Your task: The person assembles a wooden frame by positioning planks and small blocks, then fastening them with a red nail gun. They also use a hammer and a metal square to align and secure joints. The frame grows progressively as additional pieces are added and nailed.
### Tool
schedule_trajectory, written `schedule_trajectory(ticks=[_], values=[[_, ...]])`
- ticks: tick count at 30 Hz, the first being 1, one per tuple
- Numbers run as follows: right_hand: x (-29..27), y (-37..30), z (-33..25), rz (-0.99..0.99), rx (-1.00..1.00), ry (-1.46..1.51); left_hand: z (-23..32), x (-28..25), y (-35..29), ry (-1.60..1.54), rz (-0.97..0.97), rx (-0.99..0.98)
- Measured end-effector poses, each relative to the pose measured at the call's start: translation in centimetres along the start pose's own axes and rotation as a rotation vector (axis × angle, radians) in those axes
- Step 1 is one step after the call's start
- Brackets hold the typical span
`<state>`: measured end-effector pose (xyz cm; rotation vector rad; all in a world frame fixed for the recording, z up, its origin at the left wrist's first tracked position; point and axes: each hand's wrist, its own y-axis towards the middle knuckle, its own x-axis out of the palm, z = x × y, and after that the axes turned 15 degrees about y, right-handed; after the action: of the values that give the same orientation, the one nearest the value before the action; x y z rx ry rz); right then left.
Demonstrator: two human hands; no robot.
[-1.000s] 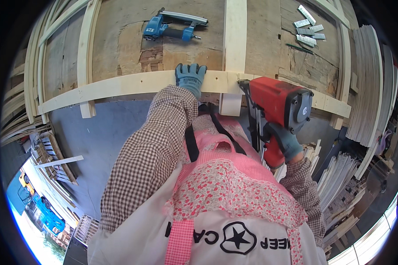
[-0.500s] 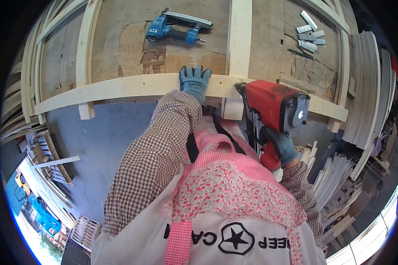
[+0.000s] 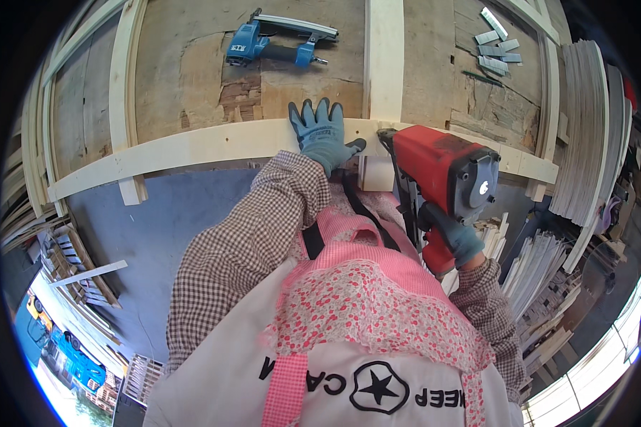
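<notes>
My left hand (image 3: 322, 136), in a blue-grey work glove, lies on a long pale wooden plank (image 3: 206, 142) with its fingers spread. In my right hand (image 3: 454, 233), also gloved, is the grip of a red and black pneumatic nail gun (image 3: 438, 167). Its nose rests at the plank, beside the joint with a crosspiece (image 3: 384, 64) that runs away from me. The nose tip hides the exact contact spot. The crosspiece's end block (image 3: 376, 174) sticks out under the plank on my side.
A blue staple gun (image 3: 274, 46) lies on the worn wooden tabletop (image 3: 306, 99). Strips of staples or nails (image 3: 497, 46) are scattered at the far right. Another crosspiece (image 3: 123, 85) stands left. Stacked thin boards (image 3: 580, 135) rise at the right, and pallets (image 3: 82, 263) sit lower left.
My left hand's fingers and thumb have spread wider on the plank. The nail gun stays at the joint with almost no shift. The view has moved slightly.
</notes>
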<state>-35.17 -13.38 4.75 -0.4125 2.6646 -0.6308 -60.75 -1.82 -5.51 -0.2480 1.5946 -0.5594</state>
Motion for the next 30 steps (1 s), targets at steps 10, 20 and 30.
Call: schedule_trajectory(ticks=[10, 20, 30], values=[[-0.4, -1.9, -1.1, -0.008, 0.209, -0.016, 0.2, 0.1, 0.0, -0.068, 0.014, -0.084], [-0.7, -3.0, -0.4, -0.111, -0.496, -0.643, 0.4, 0.3, -0.3, -0.070, 0.074, -0.074], [-2.9, -5.0, 0.2, 0.093, 0.001, -0.052, -6.4, 0.3, 0.4, -0.470, 0.426, -0.041]])
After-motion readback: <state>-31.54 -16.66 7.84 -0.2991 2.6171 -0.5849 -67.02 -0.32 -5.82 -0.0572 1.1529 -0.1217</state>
